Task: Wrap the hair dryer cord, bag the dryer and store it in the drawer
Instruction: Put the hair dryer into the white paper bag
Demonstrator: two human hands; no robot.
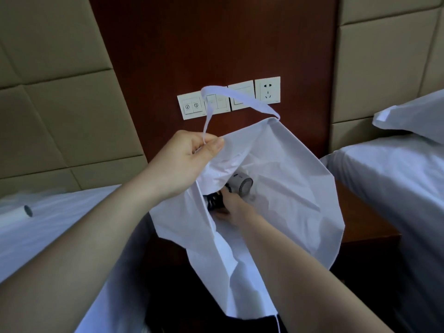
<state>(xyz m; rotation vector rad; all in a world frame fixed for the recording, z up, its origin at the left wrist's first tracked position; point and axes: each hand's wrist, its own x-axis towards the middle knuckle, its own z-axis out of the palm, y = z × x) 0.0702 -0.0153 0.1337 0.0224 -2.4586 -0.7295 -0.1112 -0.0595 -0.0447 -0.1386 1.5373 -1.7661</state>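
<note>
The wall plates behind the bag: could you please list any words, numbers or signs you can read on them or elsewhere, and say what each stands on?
No words or numbers are readable anywhere.
Leftmost switch plate: two round icon signs, too small to make out.
Middle switch plates: faint marks, blurred.
Socket plate: small mark at its lower corner, unreadable.
Hair dryer and white bag: no visible text.

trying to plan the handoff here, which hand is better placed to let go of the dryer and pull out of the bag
Right. The right hand is already inside the white bag, its grip on the hair dryer. The left hand is busy pinching the bag's rim to keep it open.
</note>
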